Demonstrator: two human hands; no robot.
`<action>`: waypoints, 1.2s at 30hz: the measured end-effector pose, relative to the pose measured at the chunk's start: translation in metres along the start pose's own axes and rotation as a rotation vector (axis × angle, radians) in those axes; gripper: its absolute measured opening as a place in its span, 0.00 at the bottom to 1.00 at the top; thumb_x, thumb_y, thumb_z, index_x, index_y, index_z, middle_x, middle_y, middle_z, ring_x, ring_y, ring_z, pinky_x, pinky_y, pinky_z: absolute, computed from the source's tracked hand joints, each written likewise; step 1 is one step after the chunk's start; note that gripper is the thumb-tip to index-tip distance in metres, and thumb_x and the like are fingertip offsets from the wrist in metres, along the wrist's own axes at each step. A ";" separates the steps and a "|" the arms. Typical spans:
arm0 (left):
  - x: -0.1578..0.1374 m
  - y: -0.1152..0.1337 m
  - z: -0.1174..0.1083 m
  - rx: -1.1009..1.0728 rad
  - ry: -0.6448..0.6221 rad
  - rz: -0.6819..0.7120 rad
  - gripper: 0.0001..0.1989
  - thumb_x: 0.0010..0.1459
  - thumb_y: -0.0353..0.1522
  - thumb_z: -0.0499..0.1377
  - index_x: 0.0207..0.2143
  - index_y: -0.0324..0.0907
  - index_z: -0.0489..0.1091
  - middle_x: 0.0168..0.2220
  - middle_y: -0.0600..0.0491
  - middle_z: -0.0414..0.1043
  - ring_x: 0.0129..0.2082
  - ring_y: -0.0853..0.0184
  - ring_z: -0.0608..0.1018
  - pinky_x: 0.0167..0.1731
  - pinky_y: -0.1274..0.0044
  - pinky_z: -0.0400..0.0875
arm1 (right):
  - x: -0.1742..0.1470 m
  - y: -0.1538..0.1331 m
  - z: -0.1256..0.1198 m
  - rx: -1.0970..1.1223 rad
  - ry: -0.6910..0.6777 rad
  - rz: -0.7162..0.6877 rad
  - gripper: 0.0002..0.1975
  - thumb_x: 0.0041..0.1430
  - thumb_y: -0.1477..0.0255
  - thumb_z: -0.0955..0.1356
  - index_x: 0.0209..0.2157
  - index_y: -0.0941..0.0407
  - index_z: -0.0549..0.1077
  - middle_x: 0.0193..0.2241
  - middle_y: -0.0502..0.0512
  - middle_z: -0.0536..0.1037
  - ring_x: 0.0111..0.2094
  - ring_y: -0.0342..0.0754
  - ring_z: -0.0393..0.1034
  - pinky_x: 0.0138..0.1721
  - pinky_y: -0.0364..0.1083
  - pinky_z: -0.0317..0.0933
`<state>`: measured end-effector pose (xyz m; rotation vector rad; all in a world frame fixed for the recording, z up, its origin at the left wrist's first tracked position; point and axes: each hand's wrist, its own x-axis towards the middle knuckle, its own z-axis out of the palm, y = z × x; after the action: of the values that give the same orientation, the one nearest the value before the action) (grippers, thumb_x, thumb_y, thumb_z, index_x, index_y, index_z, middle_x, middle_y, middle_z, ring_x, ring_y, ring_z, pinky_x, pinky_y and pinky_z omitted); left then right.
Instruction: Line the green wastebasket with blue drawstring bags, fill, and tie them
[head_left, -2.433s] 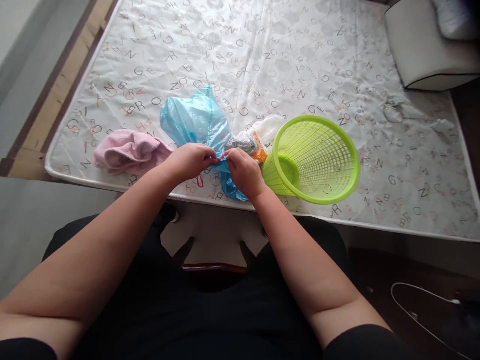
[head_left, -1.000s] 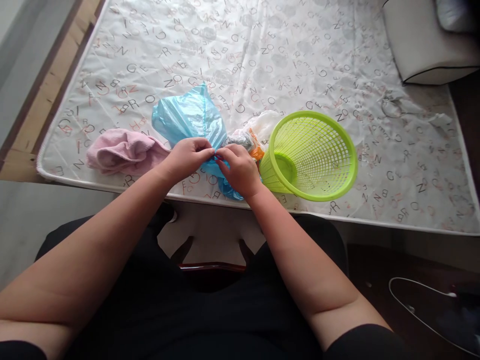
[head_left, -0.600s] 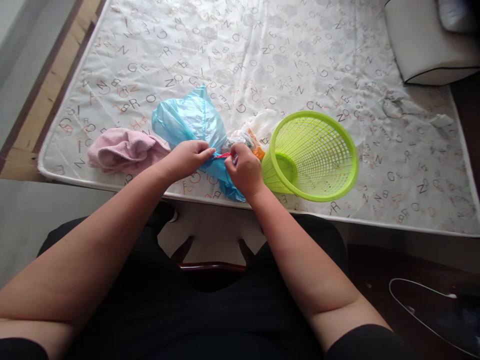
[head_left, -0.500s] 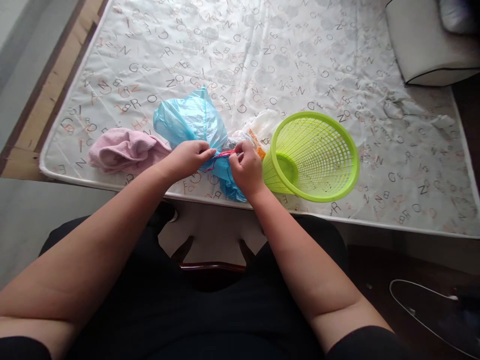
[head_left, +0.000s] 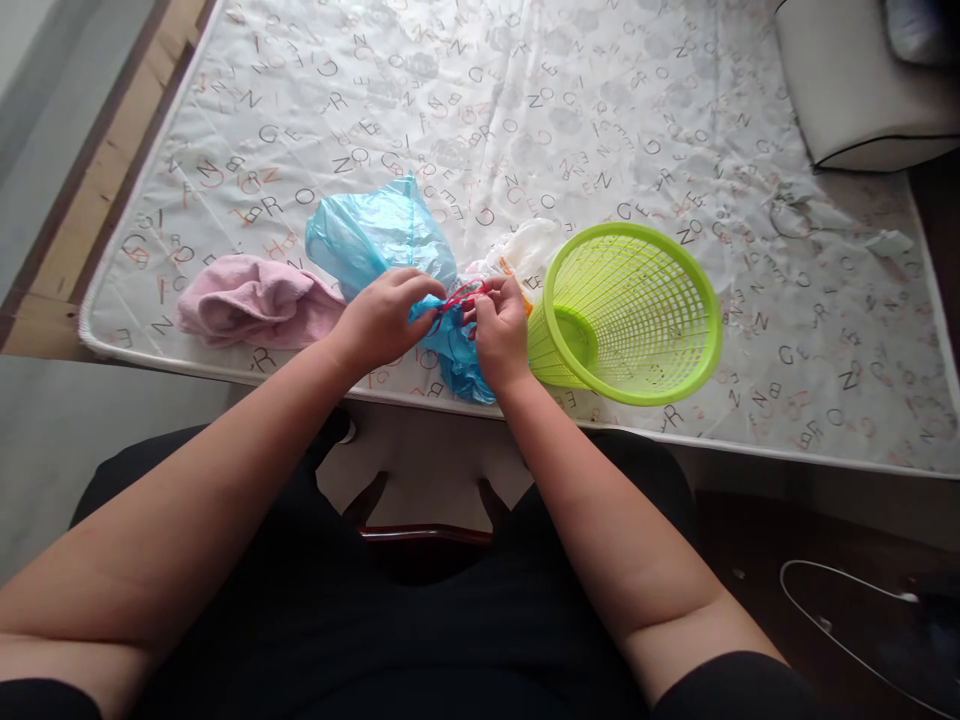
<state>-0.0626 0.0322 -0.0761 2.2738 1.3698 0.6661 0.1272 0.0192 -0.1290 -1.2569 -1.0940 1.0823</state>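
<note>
A thin red string (head_left: 463, 295) is stretched between my two hands, over a blue plastic bag (head_left: 382, 235). My left hand (head_left: 386, 315) pinches the string's left part between thumb and fingers. On the other side, the fingers of my right hand (head_left: 501, 330) are curled and closed on its right part. The bag bulges out behind my left hand, and its gathered, crumpled part lies below the string, near the table edge. Just right of my right hand, a green mesh plastic basket (head_left: 570, 385) leans with its mouth toward me.
To the left a crumpled pink cloth (head_left: 255, 300) lies on the letter-printed tablecloth (head_left: 570, 90). White plastic with orange print (head_left: 529, 250) sits behind my right hand. A white case with black piping (head_left: 862, 90) stands at the far right. A white cable (head_left: 825, 630) lies below right.
My left hand has turned, its fingers now lifted over the string. My right fingers have loosened a little, and the red string now shows as loops between the hands. The basket stays in place.
</note>
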 end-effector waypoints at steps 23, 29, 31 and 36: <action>0.001 -0.003 0.003 0.120 -0.309 -0.260 0.09 0.68 0.39 0.65 0.45 0.48 0.83 0.36 0.49 0.83 0.36 0.57 0.81 0.36 0.73 0.66 | 0.009 0.016 -0.009 -0.209 0.102 -0.166 0.10 0.76 0.69 0.57 0.54 0.50 0.65 0.28 0.45 0.67 0.21 0.42 0.62 0.26 0.44 0.64; -0.008 -0.028 0.006 0.211 -0.380 -0.247 0.11 0.58 0.28 0.64 0.42 0.47 0.82 0.38 0.45 0.84 0.39 0.52 0.84 0.37 0.71 0.69 | 0.009 0.009 -0.011 -0.167 0.116 -0.165 0.15 0.82 0.59 0.53 0.57 0.49 0.62 0.26 0.44 0.66 0.18 0.41 0.59 0.22 0.44 0.60; -0.011 -0.040 0.005 0.228 -0.384 -0.282 0.13 0.54 0.27 0.65 0.41 0.48 0.83 0.39 0.46 0.85 0.40 0.51 0.84 0.39 0.70 0.71 | 0.009 0.004 -0.012 -0.174 0.103 -0.190 0.18 0.83 0.55 0.52 0.58 0.49 0.63 0.26 0.44 0.66 0.19 0.42 0.61 0.22 0.44 0.61; -0.010 -0.043 0.004 0.185 -0.316 -0.294 0.25 0.56 0.26 0.63 0.55 0.50 0.83 0.51 0.45 0.85 0.52 0.50 0.84 0.52 0.66 0.77 | 0.004 -0.009 -0.012 -0.191 0.043 -0.231 0.24 0.83 0.49 0.52 0.58 0.49 0.67 0.29 0.48 0.70 0.24 0.44 0.69 0.27 0.44 0.68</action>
<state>-0.0947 0.0416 -0.1059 2.1321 1.6098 0.0833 0.1401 0.0211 -0.1202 -1.2592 -1.2982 0.7885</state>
